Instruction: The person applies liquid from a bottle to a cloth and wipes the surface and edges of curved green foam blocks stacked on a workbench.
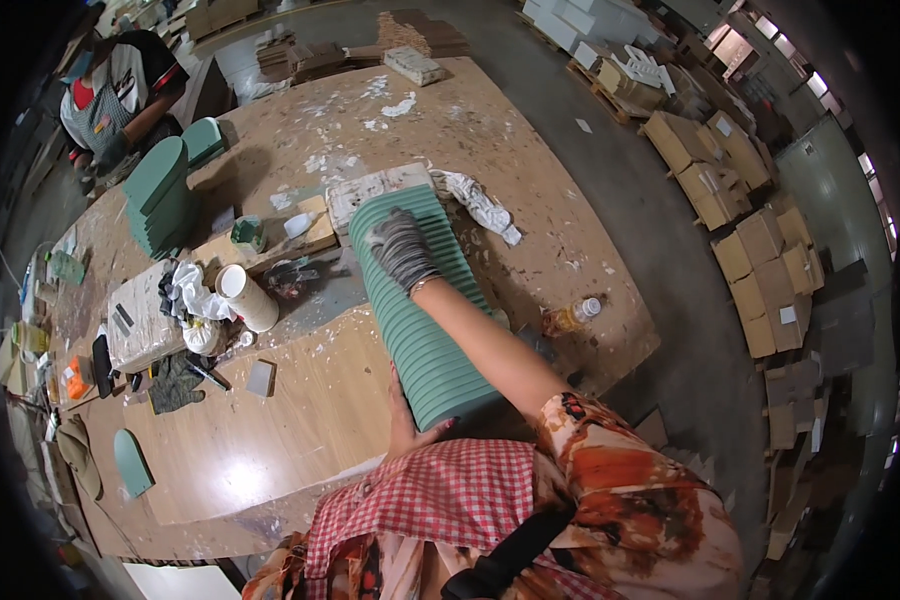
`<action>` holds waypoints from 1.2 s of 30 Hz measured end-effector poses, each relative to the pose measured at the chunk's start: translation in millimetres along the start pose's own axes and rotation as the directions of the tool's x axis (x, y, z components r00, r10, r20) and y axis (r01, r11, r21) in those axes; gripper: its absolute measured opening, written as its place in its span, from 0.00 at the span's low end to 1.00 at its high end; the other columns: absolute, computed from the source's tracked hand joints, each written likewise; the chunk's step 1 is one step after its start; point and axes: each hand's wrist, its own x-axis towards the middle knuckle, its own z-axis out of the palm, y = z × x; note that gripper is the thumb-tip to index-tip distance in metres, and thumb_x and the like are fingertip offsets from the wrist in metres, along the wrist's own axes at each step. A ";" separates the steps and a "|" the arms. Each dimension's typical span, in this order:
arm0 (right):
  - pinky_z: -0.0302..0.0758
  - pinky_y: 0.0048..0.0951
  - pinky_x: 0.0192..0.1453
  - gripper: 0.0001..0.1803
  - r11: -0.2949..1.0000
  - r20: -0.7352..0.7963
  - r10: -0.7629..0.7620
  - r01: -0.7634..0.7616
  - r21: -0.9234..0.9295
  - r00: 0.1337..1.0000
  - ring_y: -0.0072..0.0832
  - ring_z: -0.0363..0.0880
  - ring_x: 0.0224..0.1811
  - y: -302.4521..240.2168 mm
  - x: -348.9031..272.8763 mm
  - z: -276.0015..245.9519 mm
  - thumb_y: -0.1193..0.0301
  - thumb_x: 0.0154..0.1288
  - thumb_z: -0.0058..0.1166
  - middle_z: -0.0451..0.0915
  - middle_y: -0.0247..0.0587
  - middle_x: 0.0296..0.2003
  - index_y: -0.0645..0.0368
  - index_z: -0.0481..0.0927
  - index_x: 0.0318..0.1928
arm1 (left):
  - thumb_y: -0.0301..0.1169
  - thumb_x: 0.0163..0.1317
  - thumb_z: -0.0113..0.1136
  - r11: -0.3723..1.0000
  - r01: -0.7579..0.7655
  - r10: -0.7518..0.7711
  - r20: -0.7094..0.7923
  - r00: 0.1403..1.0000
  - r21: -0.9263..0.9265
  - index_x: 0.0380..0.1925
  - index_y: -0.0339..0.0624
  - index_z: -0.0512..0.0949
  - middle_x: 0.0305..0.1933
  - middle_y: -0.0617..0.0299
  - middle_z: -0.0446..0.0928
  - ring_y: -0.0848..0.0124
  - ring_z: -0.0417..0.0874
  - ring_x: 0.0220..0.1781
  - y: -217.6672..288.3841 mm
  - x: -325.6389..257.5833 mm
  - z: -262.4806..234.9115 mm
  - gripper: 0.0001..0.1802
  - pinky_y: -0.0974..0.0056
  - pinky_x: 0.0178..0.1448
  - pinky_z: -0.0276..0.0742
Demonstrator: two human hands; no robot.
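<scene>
A long stack of green round-ended boards [425,330], set face to face like ribs, lies in front of me. Its far end reaches a paint-marked white block [355,195]. My right hand [402,250], in a grey glove, rests on top of the stack toward its far end. Its fingers are curled down; anything under them is hidden. My bare left hand [410,425] grips the near end, with the thumb at the end face and fingers along the left side. A crumpled white cloth [480,205] lies beside the far end.
Left on the paint-spattered table [530,150] are stacked white cups [247,298], a dark glove [177,383], a green pot [248,235] and more green boards [158,200]. A bottle [573,315] stands right. A co-worker [120,90] is at the far left; cartons [760,270] line the right.
</scene>
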 end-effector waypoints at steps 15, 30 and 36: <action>0.76 0.27 0.53 0.21 0.721 -0.270 0.526 -0.254 0.645 0.807 0.31 0.81 0.48 139.0 -35.9 40.4 0.75 0.62 0.42 0.82 0.50 0.50 0.65 0.77 0.54 | 0.44 0.39 0.79 1.000 0.004 -0.004 0.024 1.000 -0.007 0.74 0.34 0.37 0.73 0.39 0.51 0.45 0.56 0.74 3.7 4.9 0.8 0.72 0.49 0.76 0.52; 0.73 0.38 0.48 0.16 0.871 -0.099 0.434 -0.389 0.299 0.895 0.43 0.80 0.37 30.2 5.4 21.3 0.60 0.59 0.56 0.83 0.51 0.33 0.62 0.84 0.32 | 0.44 0.38 0.80 0.999 0.004 -0.003 -0.016 1.000 0.047 0.74 0.32 0.37 0.77 0.37 0.44 0.46 0.49 0.78 -18.9 -7.2 -10.6 0.73 0.50 0.78 0.47; 0.70 0.40 0.57 0.16 0.972 0.224 -0.010 0.063 -0.229 0.974 0.41 0.78 0.49 -7.9 25.9 1.7 0.63 0.65 0.47 0.84 0.47 0.44 0.57 0.85 0.39 | 0.44 0.38 0.80 1.000 0.002 -0.003 0.026 1.000 0.019 0.73 0.31 0.37 0.77 0.37 0.43 0.46 0.47 0.78 -9.4 -2.0 0.3 0.72 0.51 0.78 0.46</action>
